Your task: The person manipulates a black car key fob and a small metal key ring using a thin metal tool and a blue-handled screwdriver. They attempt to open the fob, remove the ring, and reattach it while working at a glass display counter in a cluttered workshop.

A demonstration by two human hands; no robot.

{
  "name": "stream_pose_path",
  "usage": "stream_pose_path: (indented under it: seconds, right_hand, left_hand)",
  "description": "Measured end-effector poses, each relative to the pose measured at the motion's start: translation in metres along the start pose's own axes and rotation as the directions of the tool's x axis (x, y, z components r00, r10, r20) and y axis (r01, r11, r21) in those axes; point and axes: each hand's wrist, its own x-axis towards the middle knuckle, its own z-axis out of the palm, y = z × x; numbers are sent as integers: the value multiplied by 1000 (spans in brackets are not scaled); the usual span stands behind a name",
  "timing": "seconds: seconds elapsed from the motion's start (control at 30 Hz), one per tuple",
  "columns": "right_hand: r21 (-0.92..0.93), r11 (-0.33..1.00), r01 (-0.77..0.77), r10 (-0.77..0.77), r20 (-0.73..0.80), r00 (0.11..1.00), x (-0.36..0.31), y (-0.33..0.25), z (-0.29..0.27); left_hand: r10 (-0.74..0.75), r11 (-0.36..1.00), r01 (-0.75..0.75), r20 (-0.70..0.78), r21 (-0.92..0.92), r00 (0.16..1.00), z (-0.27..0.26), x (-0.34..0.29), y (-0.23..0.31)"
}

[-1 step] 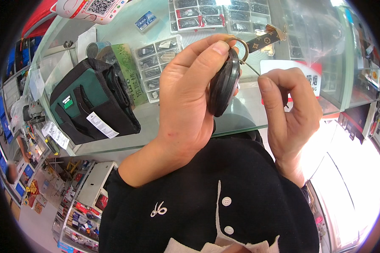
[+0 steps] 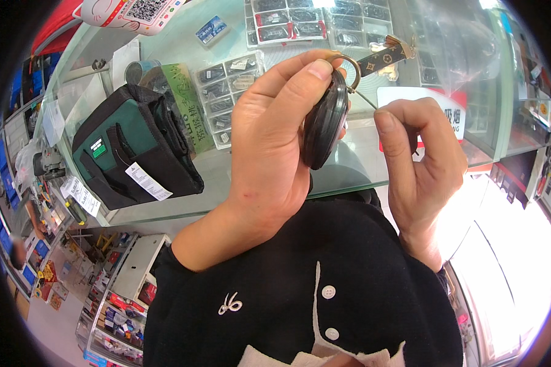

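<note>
My left hand [image 2: 266, 131] is closed around a dark, glossy, rounded key fob [image 2: 324, 128], held edge-on above the glass counter. Its thumb and forefinger press at the fob's top, beside a metal ring [image 2: 357, 74]. From that ring a brown patterned strap [image 2: 383, 59] reaches out to the right. My right hand [image 2: 419, 153] pinches a thin metal rod [image 2: 367, 100] between thumb and forefinger. The rod's far end comes up to the fob's top by the ring; whether it touches or enters the fob I cannot tell. Something dark shows behind the curled right fingers.
A green and black fabric bag [image 2: 131, 147] stands on the glass counter [image 2: 251, 199] at the left. Compartment boxes [image 2: 223, 92] of small dark parts show beyond my hands. A white and red sign [image 2: 453, 122] lies behind my right hand, below clear plastic [image 2: 453, 46].
</note>
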Motion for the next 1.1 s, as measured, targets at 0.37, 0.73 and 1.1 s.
stream_pose_path:
  seconds: [0.37, 0.73, 1.1]
  right_hand:
    - [31, 999, -43, 41, 38, 998, 1, 2, 1]
    - [106, 973, -203, 199, 50, 979, -3, -1, 3]
    - [303, 943, -136, 143, -2, 990, -4, 3, 7]
  left_hand:
    - [-5, 999, 6, -18, 33, 1000, 2, 1, 2]
    - [-15, 1000, 15, -14, 22, 1000, 3, -2, 2]
    - [-23, 1000, 23, 8, 8, 1000, 3, -1, 1]
